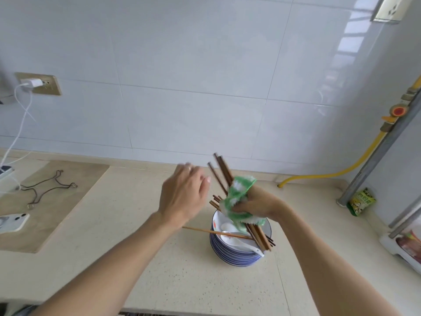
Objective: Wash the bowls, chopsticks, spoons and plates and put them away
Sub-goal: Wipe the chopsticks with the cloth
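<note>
A stack of blue-rimmed plates [227,257] stands on the beige counter, with a white spoon [241,242] and one loose chopstick [205,230] lying on the top plate. My right hand [255,205] grips a green-and-white cloth [239,199] wrapped round a bundle of brown chopsticks [222,171], held tilted above the plates. The bundle's lower ends [262,238] reach over the plates' right side. My left hand [182,197] hovers just left of the bundle, fingers relaxed and slightly blurred, holding nothing.
A white phone [12,222] and a metal wire stand [45,188] lie at the left on a tan inset. A charger cable [21,124] hangs from a wall socket. A yellow gas hose [341,172], a metal pipe and a green packet [362,200] are at the right.
</note>
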The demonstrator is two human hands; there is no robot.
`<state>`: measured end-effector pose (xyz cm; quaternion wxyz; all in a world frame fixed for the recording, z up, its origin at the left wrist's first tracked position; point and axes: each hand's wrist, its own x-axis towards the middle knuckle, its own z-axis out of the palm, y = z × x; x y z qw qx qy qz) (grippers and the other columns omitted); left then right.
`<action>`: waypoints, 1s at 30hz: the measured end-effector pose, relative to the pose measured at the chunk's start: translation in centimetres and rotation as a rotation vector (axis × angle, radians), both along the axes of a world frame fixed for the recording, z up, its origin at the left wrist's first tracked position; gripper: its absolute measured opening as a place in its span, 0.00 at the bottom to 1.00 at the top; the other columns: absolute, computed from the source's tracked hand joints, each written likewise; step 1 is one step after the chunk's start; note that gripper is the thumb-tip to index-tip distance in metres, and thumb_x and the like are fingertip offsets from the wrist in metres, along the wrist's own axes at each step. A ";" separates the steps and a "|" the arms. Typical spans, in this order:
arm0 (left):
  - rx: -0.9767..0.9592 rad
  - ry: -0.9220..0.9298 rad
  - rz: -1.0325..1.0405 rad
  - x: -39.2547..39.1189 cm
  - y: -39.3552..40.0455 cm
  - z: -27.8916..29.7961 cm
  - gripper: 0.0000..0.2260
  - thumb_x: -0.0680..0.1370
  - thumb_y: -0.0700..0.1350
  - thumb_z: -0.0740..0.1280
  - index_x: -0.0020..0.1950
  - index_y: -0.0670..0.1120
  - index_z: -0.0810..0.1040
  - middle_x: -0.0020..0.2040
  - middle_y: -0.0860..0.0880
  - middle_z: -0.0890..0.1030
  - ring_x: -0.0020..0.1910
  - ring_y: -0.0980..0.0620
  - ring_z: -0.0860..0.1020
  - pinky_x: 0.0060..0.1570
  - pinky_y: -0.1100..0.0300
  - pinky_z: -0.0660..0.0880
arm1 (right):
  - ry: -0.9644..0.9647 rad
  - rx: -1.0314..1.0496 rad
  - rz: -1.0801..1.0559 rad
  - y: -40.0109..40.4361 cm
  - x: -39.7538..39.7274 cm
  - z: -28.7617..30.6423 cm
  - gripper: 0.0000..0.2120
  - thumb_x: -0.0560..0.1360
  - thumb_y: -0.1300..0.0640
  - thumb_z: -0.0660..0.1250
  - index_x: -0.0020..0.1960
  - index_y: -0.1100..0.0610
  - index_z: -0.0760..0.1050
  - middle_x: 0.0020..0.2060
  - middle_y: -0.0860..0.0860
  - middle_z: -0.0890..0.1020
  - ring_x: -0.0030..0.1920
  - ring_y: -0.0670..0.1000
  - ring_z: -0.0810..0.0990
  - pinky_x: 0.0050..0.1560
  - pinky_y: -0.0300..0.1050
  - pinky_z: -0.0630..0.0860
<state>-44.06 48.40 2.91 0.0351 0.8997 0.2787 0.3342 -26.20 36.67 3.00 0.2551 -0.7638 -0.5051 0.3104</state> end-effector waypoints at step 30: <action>-0.273 0.597 -0.302 -2.4 -0.7 -0.8 0.03 0.83 0.48 0.63 0.50 0.51 0.71 0.41 0.49 0.78 0.37 0.47 0.76 0.35 0.55 0.69 | -0.677 -0.328 0.325 1.3 -4.1 -0.3 0.09 0.80 0.55 0.66 0.43 0.54 0.69 0.36 0.45 0.74 0.35 0.46 0.73 0.33 0.35 0.65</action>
